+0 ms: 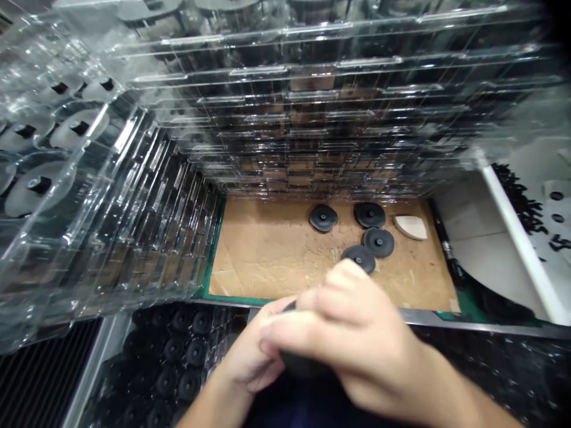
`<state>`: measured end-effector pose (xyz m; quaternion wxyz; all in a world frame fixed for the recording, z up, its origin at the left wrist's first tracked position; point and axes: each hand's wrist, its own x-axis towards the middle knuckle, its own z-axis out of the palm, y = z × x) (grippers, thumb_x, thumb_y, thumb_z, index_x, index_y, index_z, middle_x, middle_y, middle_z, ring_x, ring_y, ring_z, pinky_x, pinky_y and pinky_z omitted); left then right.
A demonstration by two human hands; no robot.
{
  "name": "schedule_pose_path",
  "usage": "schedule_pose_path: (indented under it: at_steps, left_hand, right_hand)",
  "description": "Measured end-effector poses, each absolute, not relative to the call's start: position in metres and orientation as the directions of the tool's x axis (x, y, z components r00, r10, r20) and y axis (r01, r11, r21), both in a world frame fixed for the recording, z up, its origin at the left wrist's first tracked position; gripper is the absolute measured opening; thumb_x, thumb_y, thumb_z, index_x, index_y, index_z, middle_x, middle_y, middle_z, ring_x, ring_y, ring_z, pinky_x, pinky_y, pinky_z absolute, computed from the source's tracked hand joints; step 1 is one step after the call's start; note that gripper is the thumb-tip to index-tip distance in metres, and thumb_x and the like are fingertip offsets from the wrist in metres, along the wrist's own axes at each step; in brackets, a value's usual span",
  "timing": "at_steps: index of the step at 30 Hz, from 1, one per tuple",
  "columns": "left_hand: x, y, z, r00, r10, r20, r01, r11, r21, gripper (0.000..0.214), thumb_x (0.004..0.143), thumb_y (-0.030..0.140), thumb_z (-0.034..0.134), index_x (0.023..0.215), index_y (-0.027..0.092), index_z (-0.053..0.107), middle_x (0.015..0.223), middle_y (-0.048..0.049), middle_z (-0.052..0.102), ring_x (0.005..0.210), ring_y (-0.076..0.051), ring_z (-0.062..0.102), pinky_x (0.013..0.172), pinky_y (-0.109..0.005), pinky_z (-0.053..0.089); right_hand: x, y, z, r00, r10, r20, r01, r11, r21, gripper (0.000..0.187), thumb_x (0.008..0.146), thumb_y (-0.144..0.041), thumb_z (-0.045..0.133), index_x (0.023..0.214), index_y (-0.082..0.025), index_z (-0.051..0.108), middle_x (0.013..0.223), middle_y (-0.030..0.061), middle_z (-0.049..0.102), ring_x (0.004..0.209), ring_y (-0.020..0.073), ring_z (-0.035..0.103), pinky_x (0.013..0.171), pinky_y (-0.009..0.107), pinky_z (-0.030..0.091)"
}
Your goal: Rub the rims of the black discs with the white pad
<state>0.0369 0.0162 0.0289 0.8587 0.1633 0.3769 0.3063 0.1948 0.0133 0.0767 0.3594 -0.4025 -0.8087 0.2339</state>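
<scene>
My left hand [256, 348] and my right hand [357, 333] meet in front of my body, fingers closed around a black disc-shaped part [303, 364] that is mostly hidden by them. Just beyond my right hand, on the cardboard sheet [259, 249], lie several black discs with a small central stub: one disc [323, 218] apart, another disc [370, 214] at the back, a third disc [379, 242] close to it. The nearest disc [359, 257] is partly covered by my right knuckles. A pale wedge-shaped piece [410, 226] rests to their right.
Tall stacks of clear plastic trays [312, 95] rise behind the cardboard, with another stack [147, 178] at left holding grey discs on top. Below, a tray of black discs [178, 351] sits at lower left. A white bin [521, 238] with small black parts stands at right.
</scene>
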Motion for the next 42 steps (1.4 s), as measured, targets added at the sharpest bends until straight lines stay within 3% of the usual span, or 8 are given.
schedule_pose_path:
  at_steps: [5,9,13,18,22,31,36,42]
  left_hand:
    - [0.026,0.016,0.026,0.619,0.605,-0.501,-0.408,0.793,0.453,0.068,0.051,0.05,0.083,0.109,0.016,0.07,0.104,-0.0097,0.073,0.088,-0.022,0.069,0.073,-0.026,0.055]
    - [0.022,0.017,0.026,0.6,0.617,-0.509,-0.464,0.787,0.406,0.061,0.057,0.044,0.082,0.11,0.019,0.069,0.115,-0.011,0.069,0.1,-0.026,0.067,0.077,-0.028,0.056]
    - [0.022,0.018,0.024,0.584,0.597,-0.55,-0.483,0.8,0.356,0.059,0.057,0.041,0.083,0.11,0.02,0.069,0.116,-0.012,0.068,0.102,-0.026,0.066,0.08,-0.03,0.055]
    - [0.02,0.016,0.018,0.544,0.606,-0.58,-0.514,0.787,0.341,0.059,0.058,0.037,0.084,0.112,0.022,0.067,0.116,-0.0081,0.067,0.103,-0.024,0.066,0.087,-0.031,0.053]
    - [0.021,0.017,0.013,0.514,0.623,-0.589,-0.545,0.768,0.337,0.055,0.063,0.037,0.082,0.113,0.021,0.065,0.119,-0.0074,0.066,0.109,-0.024,0.063,0.091,-0.03,0.051]
    - [0.025,0.014,0.004,0.368,0.69,-0.623,-0.623,0.68,0.385,0.071,0.067,0.035,0.08,0.131,0.024,0.052,0.125,-0.009,0.064,0.117,-0.026,0.059,0.098,-0.034,0.048]
    - [0.026,0.013,0.005,0.355,0.699,-0.621,-0.599,0.68,0.423,0.07,0.063,0.034,0.083,0.127,0.024,0.055,0.128,-0.0102,0.062,0.116,-0.027,0.059,0.099,-0.037,0.047]
    - [0.038,0.014,0.012,0.354,0.707,-0.612,-0.545,0.688,0.479,0.054,0.059,0.032,0.085,0.109,0.021,0.068,0.107,-0.0061,0.071,0.096,-0.019,0.065,0.083,-0.025,0.053]
  right_hand:
    - [0.21,0.019,0.037,-0.038,0.995,0.092,0.464,0.099,-0.88,0.023,0.093,-0.024,0.051,0.11,-0.022,0.066,0.095,0.0026,0.07,0.085,0.0147,0.064,0.074,0.027,0.05]
    - [0.209,0.009,-0.012,0.045,0.997,-0.069,0.468,-0.082,-0.88,0.024,0.09,-0.029,0.053,0.106,-0.02,0.068,0.1,0.0055,0.072,0.088,0.018,0.068,0.073,0.028,0.056]
    - [0.201,-0.009,-0.049,0.06,0.996,-0.069,0.567,-0.091,-0.819,0.029,0.09,-0.026,0.049,0.112,-0.017,0.067,0.1,0.0106,0.069,0.077,0.0191,0.067,0.068,0.034,0.058]
    - [0.19,-0.03,-0.065,0.077,0.997,0.032,0.675,-0.029,-0.737,0.034,0.09,-0.019,0.044,0.117,-0.019,0.065,0.12,0.0162,0.057,0.101,0.0263,0.062,0.085,0.047,0.054]
    - [0.185,-0.033,-0.07,0.047,0.997,0.066,0.721,0.012,-0.693,0.039,0.088,-0.015,0.046,0.123,-0.021,0.061,0.126,0.017,0.055,0.109,0.0288,0.058,0.085,0.049,0.054]
    - [0.198,-0.007,-0.058,0.061,0.998,0.006,0.654,-0.035,-0.756,0.028,0.091,-0.027,0.048,0.108,-0.019,0.068,0.101,0.0106,0.067,0.085,0.021,0.067,0.078,0.036,0.056]
    - [0.209,0.003,-0.027,0.144,0.989,-0.043,0.521,-0.113,-0.846,0.021,0.09,-0.031,0.052,0.094,-0.017,0.068,0.077,0.0033,0.071,0.058,0.0146,0.063,0.054,0.025,0.054]
    - [0.187,0.007,0.042,0.148,0.977,0.154,0.399,0.083,-0.913,0.018,0.09,-0.024,0.053,0.102,-0.022,0.067,0.09,0.0027,0.07,0.075,0.0156,0.065,0.066,0.026,0.055]
